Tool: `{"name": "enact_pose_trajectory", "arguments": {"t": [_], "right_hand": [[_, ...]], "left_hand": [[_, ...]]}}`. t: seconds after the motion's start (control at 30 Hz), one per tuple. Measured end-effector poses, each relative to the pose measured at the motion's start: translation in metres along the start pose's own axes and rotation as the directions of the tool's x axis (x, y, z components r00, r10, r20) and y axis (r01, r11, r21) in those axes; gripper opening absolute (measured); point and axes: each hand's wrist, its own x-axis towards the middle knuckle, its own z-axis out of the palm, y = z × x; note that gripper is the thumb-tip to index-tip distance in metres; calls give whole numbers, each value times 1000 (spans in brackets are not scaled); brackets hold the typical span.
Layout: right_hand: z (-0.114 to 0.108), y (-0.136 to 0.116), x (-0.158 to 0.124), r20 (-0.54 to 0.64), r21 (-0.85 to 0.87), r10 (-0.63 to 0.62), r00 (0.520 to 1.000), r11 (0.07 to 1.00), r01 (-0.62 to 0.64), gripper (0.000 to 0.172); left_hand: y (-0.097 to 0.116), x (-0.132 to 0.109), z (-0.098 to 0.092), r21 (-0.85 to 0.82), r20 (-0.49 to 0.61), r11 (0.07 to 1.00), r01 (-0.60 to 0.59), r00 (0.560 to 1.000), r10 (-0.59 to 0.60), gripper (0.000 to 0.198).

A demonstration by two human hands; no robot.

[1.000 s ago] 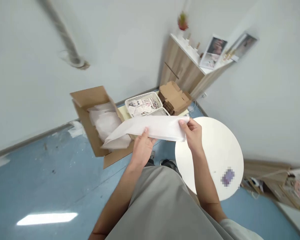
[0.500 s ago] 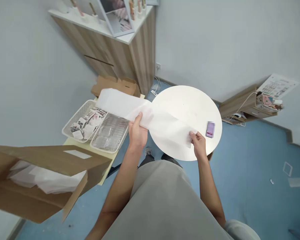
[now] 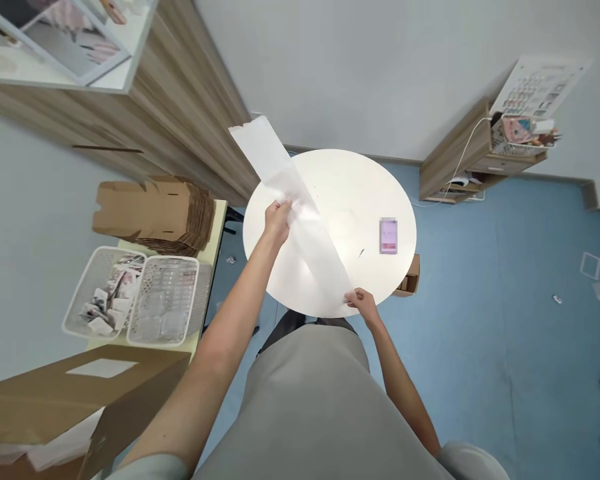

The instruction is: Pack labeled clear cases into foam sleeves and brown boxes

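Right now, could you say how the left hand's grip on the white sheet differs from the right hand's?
The left hand grips the white sheet partway along, out over the round table; the right hand pinches its near end at the table's near edge. The left arm is stretched out; the right is closer to the body. Both hold the same sheet.

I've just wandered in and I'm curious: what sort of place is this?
Probably a small packing workroom: a stack of flat cardboard boxes lies beside white baskets of small packets, and the left hand and right hand hold a white paper sheet over a round table.
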Motion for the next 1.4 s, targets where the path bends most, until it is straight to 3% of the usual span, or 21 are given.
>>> {"name": "enact_pose_trajectory", "arguments": {"t": [0.17,0.3,0.43,0.67,0.83,0.97,1.07,1.2,1.3,1.4], "right_hand": [[3,22,19,46,-7,37,998,999,-37,54],[13,35,38,-6,3,70,998,998,-70,62],[25,39,61,-26,28,84,996,996,-83,58],[38,35,101,-100,75,131,986,989,-124,33],[42,34,116,-92,81,190,977,980,-183,21],[37,34,120,-83,7,162,983,987,-162,23],[32,31,119,-156,-135,66,986,987,-87,29],[30,23,114,-196,-178,-48,979,984,13,40],[33,15,108,-143,-51,-38,989,998,31,35],[38,9,104,-119,11,-10,993,1000,12,31]], "left_hand": [[-52,50,34,187,-71,967,171,985,-160,14],[-95,59,42,338,-41,881,330,941,-336,28],[-143,19,29,520,-137,753,403,910,-392,51],[-203,-71,-15,760,-96,558,332,908,-408,55],[-217,-93,-22,741,-91,542,397,859,-504,47],[-219,-98,-18,779,-68,528,337,883,-464,33],[-217,-101,-16,788,-58,535,305,902,-428,27],[-212,-105,-12,684,-89,627,373,896,-435,24],[-207,-106,-8,525,-68,732,435,878,-473,21],[-203,-104,-4,436,-56,771,464,869,-491,18]]}}
